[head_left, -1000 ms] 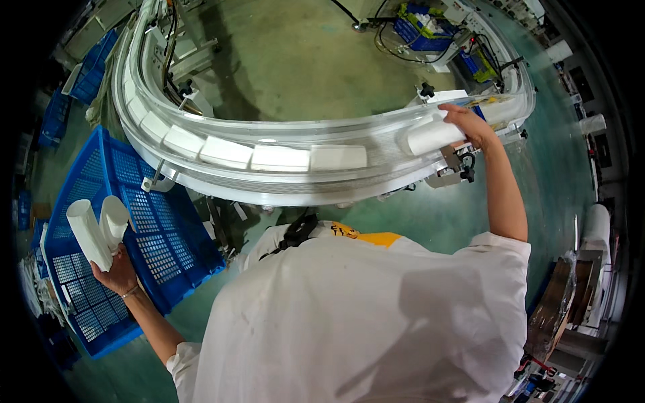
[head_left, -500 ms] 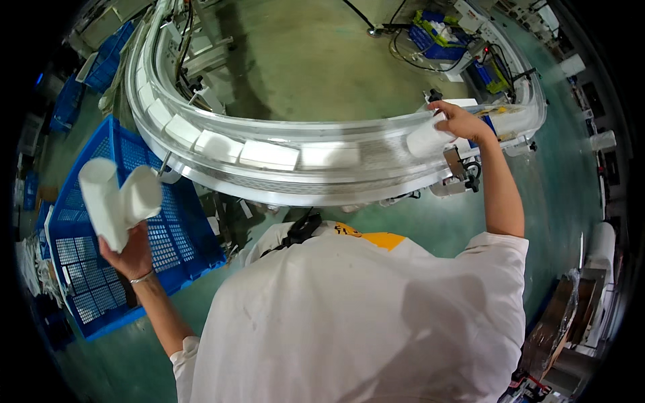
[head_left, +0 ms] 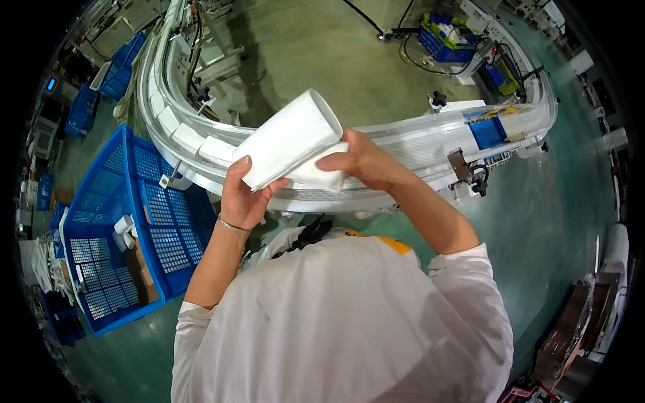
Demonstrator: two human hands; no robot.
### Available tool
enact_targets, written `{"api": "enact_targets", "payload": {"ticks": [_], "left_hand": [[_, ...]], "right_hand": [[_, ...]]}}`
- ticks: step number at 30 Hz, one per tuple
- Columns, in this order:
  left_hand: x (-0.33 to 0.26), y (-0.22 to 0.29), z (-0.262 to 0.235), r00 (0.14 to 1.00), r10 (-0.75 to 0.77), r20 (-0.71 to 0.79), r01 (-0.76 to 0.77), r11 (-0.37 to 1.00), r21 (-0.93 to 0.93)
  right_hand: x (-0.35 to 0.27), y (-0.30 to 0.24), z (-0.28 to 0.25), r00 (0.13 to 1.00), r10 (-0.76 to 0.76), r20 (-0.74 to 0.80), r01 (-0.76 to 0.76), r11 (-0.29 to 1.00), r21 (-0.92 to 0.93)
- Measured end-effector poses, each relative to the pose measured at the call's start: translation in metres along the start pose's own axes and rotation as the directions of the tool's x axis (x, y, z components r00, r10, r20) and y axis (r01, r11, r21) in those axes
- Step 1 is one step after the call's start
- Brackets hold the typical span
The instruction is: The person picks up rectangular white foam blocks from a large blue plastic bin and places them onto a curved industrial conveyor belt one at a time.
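Over the near side of the curved conveyor (head_left: 396, 144), my two hands meet at a pair of white rolls that look like soft paper. My left hand (head_left: 245, 195) is closed on the lower left end of the larger white roll (head_left: 289, 138), which tilts with its open round end up to the right. My right hand (head_left: 363, 161) grips the white roll (head_left: 319, 173) lying against its near side, fingers behind and thumb in front. The rolls partly hide the fingertips of both hands. Behind my left hand, several flat white rolls (head_left: 187, 138) lie in a row on the conveyor.
A large blue perforated basket (head_left: 176, 221) stands at my left, with small white pieces (head_left: 124, 227) and brown cardboard inside. A bracket with a black knob (head_left: 478, 180) juts from the conveyor's near edge at right. Farther off is a blue crate (head_left: 447, 43).
My left hand has come in from over the basket to the middle with white rolls. My right hand has lifted a roll off the right part of the conveyor and brought it left against them.
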State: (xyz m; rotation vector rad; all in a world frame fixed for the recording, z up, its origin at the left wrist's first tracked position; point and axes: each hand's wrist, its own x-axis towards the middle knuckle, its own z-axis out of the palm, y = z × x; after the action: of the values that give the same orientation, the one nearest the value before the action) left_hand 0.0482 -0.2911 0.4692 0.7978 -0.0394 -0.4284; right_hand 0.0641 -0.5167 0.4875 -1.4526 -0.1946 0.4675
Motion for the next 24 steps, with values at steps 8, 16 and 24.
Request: {"api": "enact_targets", "payload": {"ticks": [8, 16, 24], "left_hand": [[0.004, -0.007, -0.009, 0.960, -0.060, -0.273, 0.073, 0.997, 0.039], [0.009, -0.019, 0.012, 0.940, -0.135, -0.314, 0.173, 0.980, 0.096], [0.001, -0.068, 0.010, 0.975, -0.115, -0.190, 0.207, 0.783, 0.586]], "right_hand": [[-0.035, 0.012, -0.125, 0.945, 0.181, -0.273, -0.316, 0.726, -0.611], [-0.016, 0.018, -0.061, 0.947, -0.087, -0.309, 0.036, 0.985, -0.167], [-0.039, 0.006, -0.089, 0.897, -0.197, -0.396, -0.027, 0.870, -0.492]]}}
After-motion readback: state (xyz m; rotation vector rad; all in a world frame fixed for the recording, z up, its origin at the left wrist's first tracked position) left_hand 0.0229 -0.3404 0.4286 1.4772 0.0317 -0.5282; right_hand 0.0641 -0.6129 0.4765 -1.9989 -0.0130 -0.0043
